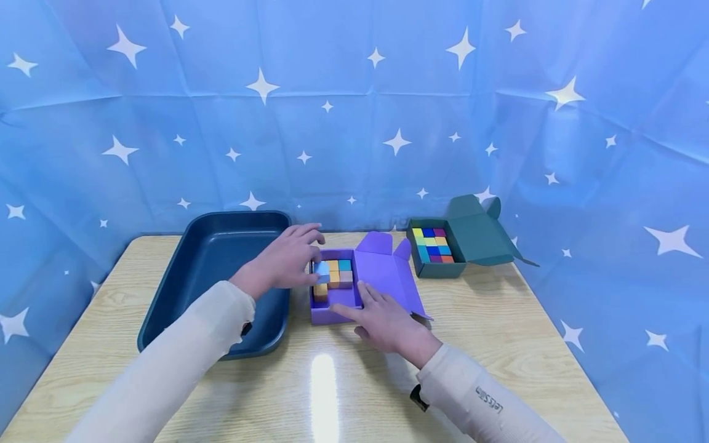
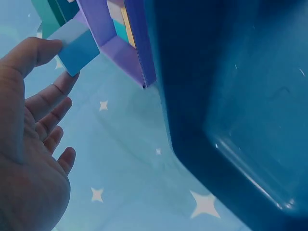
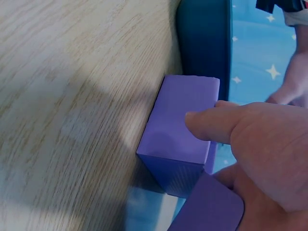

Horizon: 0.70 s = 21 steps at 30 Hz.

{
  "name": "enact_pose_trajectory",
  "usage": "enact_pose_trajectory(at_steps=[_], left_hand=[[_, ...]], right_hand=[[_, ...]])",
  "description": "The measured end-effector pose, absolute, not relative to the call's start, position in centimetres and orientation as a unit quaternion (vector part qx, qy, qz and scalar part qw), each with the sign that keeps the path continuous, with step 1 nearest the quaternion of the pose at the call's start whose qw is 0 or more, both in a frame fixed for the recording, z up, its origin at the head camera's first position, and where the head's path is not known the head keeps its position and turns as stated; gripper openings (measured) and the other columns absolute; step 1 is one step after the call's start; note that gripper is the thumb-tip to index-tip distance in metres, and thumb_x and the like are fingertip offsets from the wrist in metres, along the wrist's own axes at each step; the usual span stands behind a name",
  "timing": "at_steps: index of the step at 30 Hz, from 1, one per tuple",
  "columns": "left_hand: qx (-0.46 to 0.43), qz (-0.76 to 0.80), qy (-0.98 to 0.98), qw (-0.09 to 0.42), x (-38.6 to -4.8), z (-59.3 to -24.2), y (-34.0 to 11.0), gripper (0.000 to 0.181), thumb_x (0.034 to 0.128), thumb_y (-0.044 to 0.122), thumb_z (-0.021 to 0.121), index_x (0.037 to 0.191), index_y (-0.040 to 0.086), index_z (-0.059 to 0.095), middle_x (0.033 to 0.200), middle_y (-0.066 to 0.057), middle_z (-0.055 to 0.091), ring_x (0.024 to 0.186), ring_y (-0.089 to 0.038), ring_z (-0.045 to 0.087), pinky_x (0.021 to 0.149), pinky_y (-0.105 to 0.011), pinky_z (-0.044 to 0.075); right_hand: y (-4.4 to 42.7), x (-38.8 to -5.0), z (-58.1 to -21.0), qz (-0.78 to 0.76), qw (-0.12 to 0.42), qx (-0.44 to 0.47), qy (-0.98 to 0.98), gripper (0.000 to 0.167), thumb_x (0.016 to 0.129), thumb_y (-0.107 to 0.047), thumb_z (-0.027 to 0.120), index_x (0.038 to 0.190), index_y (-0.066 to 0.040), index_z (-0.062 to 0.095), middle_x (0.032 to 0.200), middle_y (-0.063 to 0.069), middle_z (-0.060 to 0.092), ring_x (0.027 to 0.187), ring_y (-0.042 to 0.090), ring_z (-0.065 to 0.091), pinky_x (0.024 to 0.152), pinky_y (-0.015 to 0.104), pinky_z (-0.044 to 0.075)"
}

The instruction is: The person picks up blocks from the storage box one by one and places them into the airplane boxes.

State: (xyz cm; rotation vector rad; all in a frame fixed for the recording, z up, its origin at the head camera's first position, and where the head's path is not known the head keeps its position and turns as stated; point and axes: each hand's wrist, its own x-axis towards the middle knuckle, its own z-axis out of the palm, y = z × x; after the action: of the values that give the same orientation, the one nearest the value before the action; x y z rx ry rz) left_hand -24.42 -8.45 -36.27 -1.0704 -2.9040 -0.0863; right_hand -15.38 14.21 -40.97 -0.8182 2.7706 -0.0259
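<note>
My left hand (image 1: 289, 257) pinches a light blue block (image 2: 78, 48) between thumb and fingertip, above the purple box (image 1: 332, 317). Inside that box stand several wooden blocks (image 1: 334, 277) in orange, teal and tan, along its back and left side; the front right part shows bare purple floor. My right hand (image 1: 388, 321) rests at the box's front right, its fingers over the rim. In the right wrist view the thumb lies against the purple front wall (image 3: 180, 120). The box's lid (image 1: 388, 280) is folded open to the right, partly behind the right hand.
A large dark blue tray (image 1: 213, 351) stands left of the purple box, under the left forearm. At the back right, a green box (image 1: 440, 271) holds several coloured cubes, its lid (image 1: 479, 237) open to the right. A blue starred curtain (image 1: 343, 123) hangs behind the wooden table (image 1: 498, 332).
</note>
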Motion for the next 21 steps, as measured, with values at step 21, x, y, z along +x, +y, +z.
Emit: enact_pose_trajectory(at_steps=[21], left_hand=[[-0.357,0.016,-0.933,-0.032,-25.8,-40.1,-4.8,0.029,0.0831,0.042,0.071,0.099,0.018,0.075,0.140,-0.001,0.054,0.149,-0.024,0.025,0.124,-0.048,0.021]], right_hand=[[14.2,-15.5,-41.1,0.001,0.119,-0.289,0.950,0.061,0.097,-0.032,0.059,0.148,-0.047,0.030,0.159,0.024,0.025,0.147,0.041,0.027,0.112,0.060,0.037]])
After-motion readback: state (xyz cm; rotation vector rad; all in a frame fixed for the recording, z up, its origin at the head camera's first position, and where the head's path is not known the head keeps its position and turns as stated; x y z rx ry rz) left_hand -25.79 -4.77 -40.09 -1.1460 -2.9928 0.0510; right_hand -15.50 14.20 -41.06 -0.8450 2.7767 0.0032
